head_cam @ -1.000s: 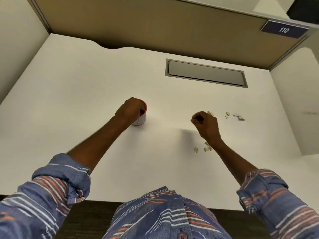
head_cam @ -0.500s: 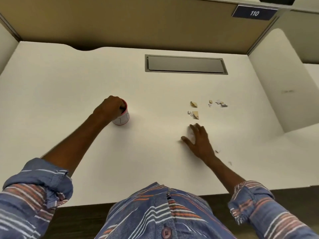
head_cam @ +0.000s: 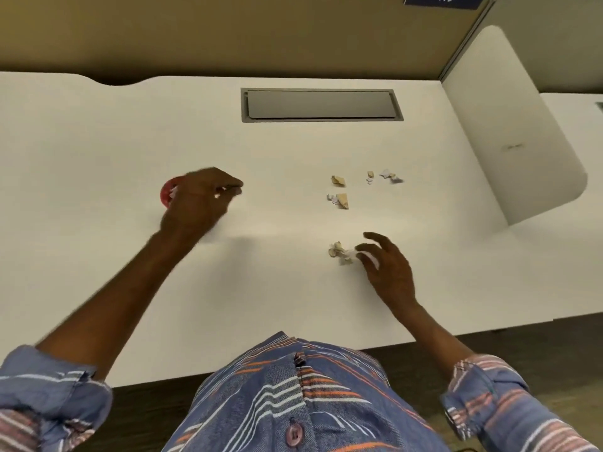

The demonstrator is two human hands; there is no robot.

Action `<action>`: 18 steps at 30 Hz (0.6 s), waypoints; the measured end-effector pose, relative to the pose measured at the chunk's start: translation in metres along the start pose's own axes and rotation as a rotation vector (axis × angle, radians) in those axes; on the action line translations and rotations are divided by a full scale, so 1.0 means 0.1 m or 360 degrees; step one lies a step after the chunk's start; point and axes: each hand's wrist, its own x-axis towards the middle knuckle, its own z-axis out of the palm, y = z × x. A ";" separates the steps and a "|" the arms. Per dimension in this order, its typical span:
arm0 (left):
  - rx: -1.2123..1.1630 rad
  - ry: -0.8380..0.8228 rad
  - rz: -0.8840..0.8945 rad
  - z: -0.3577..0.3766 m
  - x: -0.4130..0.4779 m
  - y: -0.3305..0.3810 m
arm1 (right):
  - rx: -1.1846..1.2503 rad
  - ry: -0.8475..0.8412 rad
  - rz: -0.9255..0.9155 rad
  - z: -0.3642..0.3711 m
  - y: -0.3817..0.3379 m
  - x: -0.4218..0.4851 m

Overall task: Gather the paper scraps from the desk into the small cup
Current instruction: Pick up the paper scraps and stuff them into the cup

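Note:
The small cup (head_cam: 168, 193) shows only its red rim at the desk's left centre. My left hand (head_cam: 202, 200) is blurred and covers the rest of it, with the fingers curled around it and pointing right. A small heap of paper scraps (head_cam: 339, 252) lies right of centre. My right hand (head_cam: 390, 267) is beside that heap with its fingers apart, and its thumb and forefinger touch the heap's right edge. Further back lie two tan scraps (head_cam: 341, 200) and a scatter of smaller bits (head_cam: 386, 176).
A grey cable hatch (head_cam: 321, 104) is set into the white desk (head_cam: 98, 141) near the back. A tan partition (head_cam: 261, 37) runs behind it, and a white side divider (head_cam: 509, 125) closes off the right. The desk's front edge is just before my shirt.
My right hand was flat on the desk; it now has curled fingers beside a small heap of scraps. My left hand has shifted right over the cup. The view has tilted down.

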 end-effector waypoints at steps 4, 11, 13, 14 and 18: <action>-0.0324 -0.0406 -0.0088 0.71 -0.23 0.29 | 0.0173 0.0040 0.0407 -0.13 0.41 -0.39; 0.0068 -0.0970 0.0096 1.88 -0.57 0.50 | 0.0061 -0.0286 0.0343 0.21 0.33 -0.62; 0.0171 -0.0949 0.0151 2.07 -0.57 0.54 | 0.0118 -0.0323 0.0108 0.27 0.21 -0.45; 0.0206 -0.0917 0.0188 2.12 -0.55 0.56 | 0.0156 -0.0344 -0.0008 0.30 0.16 -0.37; 0.0274 -0.0746 0.0293 2.17 -0.49 0.58 | 0.0456 -0.0410 -0.0081 0.39 0.04 -0.12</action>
